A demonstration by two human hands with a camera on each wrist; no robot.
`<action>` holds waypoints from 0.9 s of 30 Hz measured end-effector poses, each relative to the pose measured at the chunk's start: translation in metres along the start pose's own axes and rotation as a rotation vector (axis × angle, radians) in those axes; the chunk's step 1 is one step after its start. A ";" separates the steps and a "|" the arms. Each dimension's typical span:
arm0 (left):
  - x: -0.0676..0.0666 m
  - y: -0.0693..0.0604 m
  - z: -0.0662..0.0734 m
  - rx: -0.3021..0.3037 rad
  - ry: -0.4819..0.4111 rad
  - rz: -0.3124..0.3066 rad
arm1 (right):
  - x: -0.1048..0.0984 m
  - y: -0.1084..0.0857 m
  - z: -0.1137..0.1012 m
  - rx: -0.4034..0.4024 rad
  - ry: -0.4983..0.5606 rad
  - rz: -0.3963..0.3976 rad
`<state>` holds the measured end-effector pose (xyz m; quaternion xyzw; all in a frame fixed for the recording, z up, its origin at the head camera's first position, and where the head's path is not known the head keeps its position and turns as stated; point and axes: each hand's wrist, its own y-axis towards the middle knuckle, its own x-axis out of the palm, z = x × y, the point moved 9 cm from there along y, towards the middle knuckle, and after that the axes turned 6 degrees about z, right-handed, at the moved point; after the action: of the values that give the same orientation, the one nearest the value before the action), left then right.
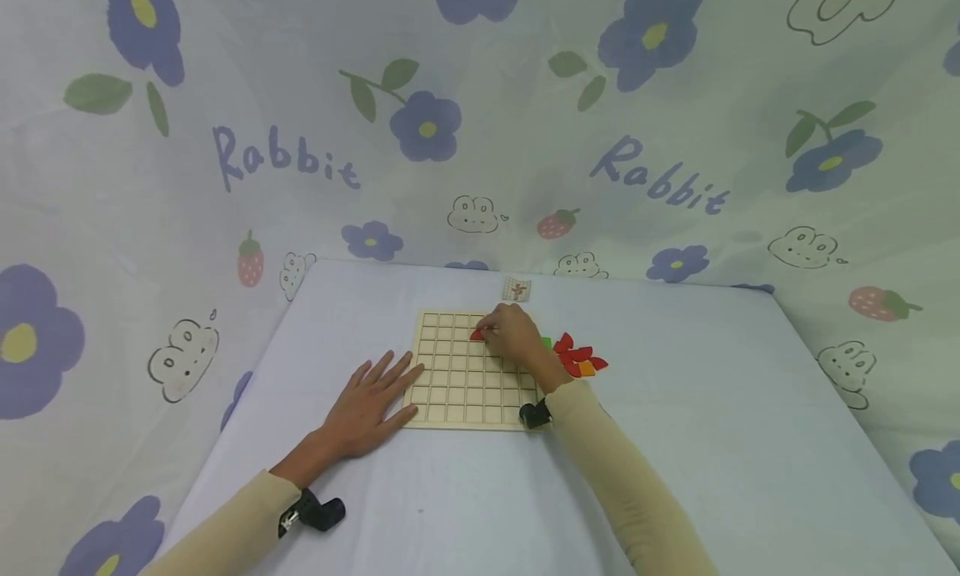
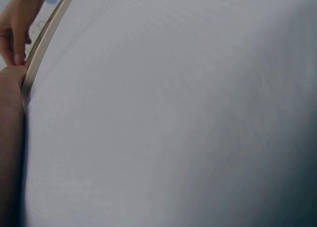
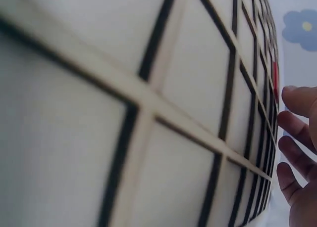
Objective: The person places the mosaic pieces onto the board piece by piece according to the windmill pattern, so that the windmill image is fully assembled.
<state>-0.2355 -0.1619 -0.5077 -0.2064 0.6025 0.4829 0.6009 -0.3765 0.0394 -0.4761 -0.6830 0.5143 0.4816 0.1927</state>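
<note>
A pale wooden grid board (image 1: 448,382) with square cells lies on the white table. My left hand (image 1: 369,405) rests flat with spread fingers at the board's left edge, fingertips on the rim. Over the board's upper part, my right hand (image 1: 513,336) pinches a small red quarter-round piece (image 1: 476,335) at a cell near the top row. In the right wrist view the red piece (image 3: 276,78) shows just beyond the thumb; the fingers partly hide the contact. The left wrist view catches the right hand (image 2: 21,26) pointing down, with a trace of red at its fingertips.
Right of the board lies a loose pile of red pieces (image 1: 579,355), with an orange piece (image 1: 587,368) and a green piece (image 1: 547,342). Behind the board sits a small patterned card (image 1: 517,289). A printed cloth (image 1: 480,159) hangs behind the table.
</note>
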 end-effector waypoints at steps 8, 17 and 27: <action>-0.001 0.000 -0.001 -0.001 -0.002 0.007 | -0.024 -0.011 0.015 0.063 0.063 0.000; -0.001 -0.001 -0.001 -0.008 -0.005 0.003 | -0.049 -0.033 0.060 0.146 -0.016 -0.058; 0.001 0.000 -0.002 0.002 -0.001 0.007 | -0.074 -0.061 0.109 0.299 -0.112 -0.100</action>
<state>-0.2366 -0.1632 -0.5089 -0.2035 0.6034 0.4848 0.5996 -0.3733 0.1845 -0.4775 -0.6435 0.5342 0.4267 0.3441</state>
